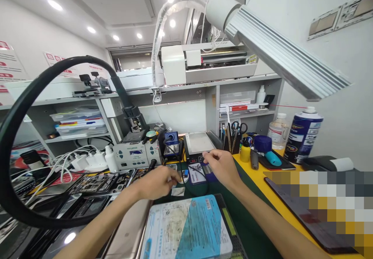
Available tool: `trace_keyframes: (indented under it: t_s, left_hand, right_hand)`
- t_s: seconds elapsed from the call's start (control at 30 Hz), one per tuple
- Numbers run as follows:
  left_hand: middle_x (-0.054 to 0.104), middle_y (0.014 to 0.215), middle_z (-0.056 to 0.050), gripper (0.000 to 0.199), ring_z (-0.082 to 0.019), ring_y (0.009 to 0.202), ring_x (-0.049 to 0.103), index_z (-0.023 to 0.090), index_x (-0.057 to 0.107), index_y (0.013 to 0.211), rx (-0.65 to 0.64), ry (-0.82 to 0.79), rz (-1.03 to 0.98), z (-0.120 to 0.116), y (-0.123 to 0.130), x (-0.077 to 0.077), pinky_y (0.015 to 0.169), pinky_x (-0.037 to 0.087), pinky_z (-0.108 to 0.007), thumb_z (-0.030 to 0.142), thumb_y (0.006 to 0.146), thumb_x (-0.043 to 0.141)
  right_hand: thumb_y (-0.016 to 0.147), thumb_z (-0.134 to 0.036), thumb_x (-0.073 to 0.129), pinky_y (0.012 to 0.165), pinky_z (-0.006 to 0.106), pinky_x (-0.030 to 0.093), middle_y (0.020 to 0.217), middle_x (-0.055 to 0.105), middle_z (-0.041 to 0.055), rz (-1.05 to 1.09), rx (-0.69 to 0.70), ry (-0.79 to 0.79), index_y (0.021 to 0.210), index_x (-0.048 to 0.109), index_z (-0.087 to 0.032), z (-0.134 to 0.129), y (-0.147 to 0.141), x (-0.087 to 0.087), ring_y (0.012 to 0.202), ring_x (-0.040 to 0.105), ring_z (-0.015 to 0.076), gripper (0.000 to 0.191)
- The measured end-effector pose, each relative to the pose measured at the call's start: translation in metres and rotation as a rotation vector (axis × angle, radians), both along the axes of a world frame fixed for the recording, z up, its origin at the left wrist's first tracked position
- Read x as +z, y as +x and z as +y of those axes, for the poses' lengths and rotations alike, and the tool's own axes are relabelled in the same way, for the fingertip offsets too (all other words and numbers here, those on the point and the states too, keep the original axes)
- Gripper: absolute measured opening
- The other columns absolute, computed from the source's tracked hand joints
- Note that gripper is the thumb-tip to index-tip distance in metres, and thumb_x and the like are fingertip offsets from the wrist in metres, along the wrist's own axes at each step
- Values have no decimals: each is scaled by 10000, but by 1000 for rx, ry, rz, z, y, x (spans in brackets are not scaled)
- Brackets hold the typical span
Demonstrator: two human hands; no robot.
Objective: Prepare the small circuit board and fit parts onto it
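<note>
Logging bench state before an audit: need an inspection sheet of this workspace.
Surface: green mat on yellow top; spills, nothing seen.
Job's things: left hand nearest small blue piece; right hand at front of flat-topped device; contact unclear.
Clutter: circuit boards crowded left; blue-and-white box in near centre.
Hands: both bare, fingers bent, apart; grip unclear.
Cables: white cables tangled left; thick black hose looping there.
Surroundings: lamp overhead, shelves behind, spray can right; right foreground partly pixelated.

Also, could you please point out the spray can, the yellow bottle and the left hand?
Spray can [303,135]: head view, middle of its body.
Yellow bottle [245,153]: head view, middle of its body.
Left hand [155,182]: head view, back of the hand.
</note>
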State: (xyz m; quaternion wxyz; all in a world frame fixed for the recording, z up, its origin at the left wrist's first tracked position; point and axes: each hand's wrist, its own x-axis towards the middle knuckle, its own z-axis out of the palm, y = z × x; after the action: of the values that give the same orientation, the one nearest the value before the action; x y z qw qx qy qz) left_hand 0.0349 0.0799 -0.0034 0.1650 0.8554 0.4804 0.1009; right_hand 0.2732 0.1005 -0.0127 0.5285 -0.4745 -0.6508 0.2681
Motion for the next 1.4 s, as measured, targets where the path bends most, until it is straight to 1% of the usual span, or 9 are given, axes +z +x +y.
trace_keyframes:
  t_s: [0.1, 0.23, 0.37, 0.47, 0.77, 0.93, 1.2, 1.3, 1.4]
  left_hand:
    - [690, 678, 10, 325, -161, 582, 619, 154, 718, 984, 218, 116, -67, -5, -14, 15, 527, 401, -252, 317, 985, 437]
    - [595, 567, 19, 463, -162, 521, 548, 140, 689, 864, 389, 215, -67, -3, -32, 25, 505, 342, -269, 448, 1011, 377]
    - [716, 838, -18, 231, -169, 752, 659, 151, 699, 936, 305, 149, 15, 4, -42, 25, 709, 509, -308, 333, 983, 564]
    - [716, 1011, -50, 215, -191, 906, 685, 149, 686, 1017, 274, 108, 92, 9, -44, 20, 839, 559, -390, 350, 976, 625]
    - [676, 1189, -83, 255, -222, 1024, 675, 170, 653, 1174, 310, 36, 307, 16, -34, -1, 887, 573, -428, 334, 982, 624]
    - [656, 1238, -92, 288, -237, 1064, 664, 171, 636, 1216, 355, 3, 317, 18, -22, -7, 907, 566, -449, 331, 976, 632]
    - [674, 1172, -79, 251, -221, 1009, 672, 162, 654, 1157, 424, -46, -55, 19, -27, -2, 869, 575, -420, 331, 973, 637]
    - [685, 962, -35, 225, -155, 777, 661, 134, 657, 1029, 450, -95, -326, 12, -30, 10, 683, 568, -308, 350, 976, 623]
    - [655, 775, -4, 166, -56, 436, 426, 136, 609, 906, 442, -202, -603, -7, -20, 19, 403, 330, -198, 282, 953, 544]
  right_hand:
    - [914, -458, 537, 499, 292, 313, 487, 428, -51, -1, 6, -8, 622, 593, -210, 2, 0, -2, 473, 419, 157, 387]
    - [946, -414, 477, 501, 284, 380, 554, 519, -34, -30, 43, -27, 794, 629, -205, 9, -2, -12, 499, 512, 176, 301]
    - [922, -364, 493, 502, 293, 411, 635, 605, 0, -92, 103, -42, 954, 685, -173, 14, -4, -21, 510, 547, 185, 273]
    - [904, -376, 533, 534, 303, 413, 636, 617, 12, -137, 128, -36, 904, 706, -176, 14, -5, -22, 562, 563, 200, 264]
    - [928, -433, 547, 556, 306, 350, 611, 562, -13, -216, 127, -4, 815, 674, -214, 5, -5, -18, 580, 524, 197, 278]
    - [927, -443, 554, 564, 310, 349, 614, 566, -10, -234, 127, -10, 807, 670, -217, 1, -6, -16, 595, 528, 203, 282]
    - [922, -436, 570, 570, 314, 358, 647, 606, 3, -200, 132, -20, 827, 690, -214, 2, -6, -18, 611, 537, 206, 270]
    - [909, -438, 587, 571, 313, 363, 647, 603, 10, -161, 144, -26, 819, 692, -205, 1, -5, -14, 614, 529, 206, 271]
    - [903, -450, 602, 547, 300, 365, 643, 599, 15, -126, 225, -61, 819, 701, -188, -5, -5, -5, 592, 508, 188, 293]
